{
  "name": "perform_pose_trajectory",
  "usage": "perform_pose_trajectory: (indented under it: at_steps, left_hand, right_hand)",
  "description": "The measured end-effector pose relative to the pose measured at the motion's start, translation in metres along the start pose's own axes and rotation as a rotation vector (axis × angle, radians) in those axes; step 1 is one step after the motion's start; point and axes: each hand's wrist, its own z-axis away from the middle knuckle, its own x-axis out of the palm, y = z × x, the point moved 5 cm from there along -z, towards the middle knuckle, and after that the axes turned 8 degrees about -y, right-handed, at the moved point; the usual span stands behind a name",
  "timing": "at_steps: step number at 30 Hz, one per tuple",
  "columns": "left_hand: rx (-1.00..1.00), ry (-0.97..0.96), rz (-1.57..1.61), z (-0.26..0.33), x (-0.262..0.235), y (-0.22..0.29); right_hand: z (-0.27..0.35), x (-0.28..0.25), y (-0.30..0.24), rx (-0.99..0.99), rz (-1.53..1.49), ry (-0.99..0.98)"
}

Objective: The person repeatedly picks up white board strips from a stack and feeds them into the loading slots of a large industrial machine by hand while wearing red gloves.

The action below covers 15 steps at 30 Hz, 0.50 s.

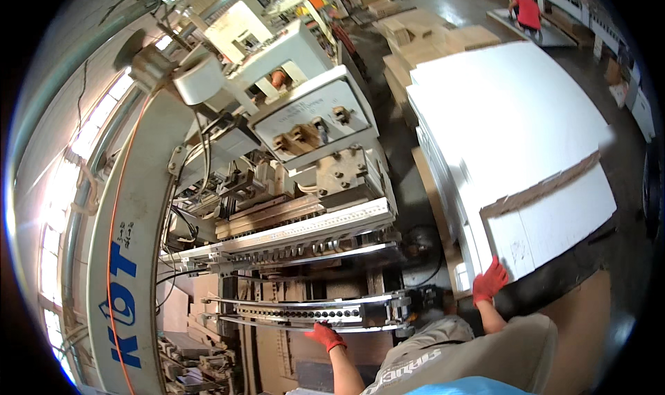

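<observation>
My left hand (325,335), in a red glove, is at the near metal rail (291,326) of the machine. Its fingers reach out toward the rail's edge, with nothing visible held in them. On the other side, my right hand (490,281), also red-gloved, touches the near left corner of a white panel (547,222) with its fingers extended. That panel belongs to a tall stack of large white panels (506,125). A brown strip (544,185) shows across the stack, between an upper panel and the lower one at my right hand.
A large machine with a control box (312,121), long rails and a white upright arm (131,256) fills the left. Brown boards (415,35) are stacked behind the white panels. A person in red (528,13) crouches at the far right. Offcuts (190,360) lie lower left.
</observation>
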Motion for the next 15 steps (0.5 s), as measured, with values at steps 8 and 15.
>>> perform_pose_trajectory:
  at_steps: [8, 15]
  left_hand:
    - [0.132, 0.087, -0.553, 0.013, -0.006, 0.021]
    - [0.640, -0.250, -0.825, 0.068, 0.033, 0.095]
  right_hand:
    - [-0.042, -0.015, -0.024, -0.039, -0.338, -0.252]
    - [0.039, -0.089, -0.036, -0.340, -0.805, -0.109]
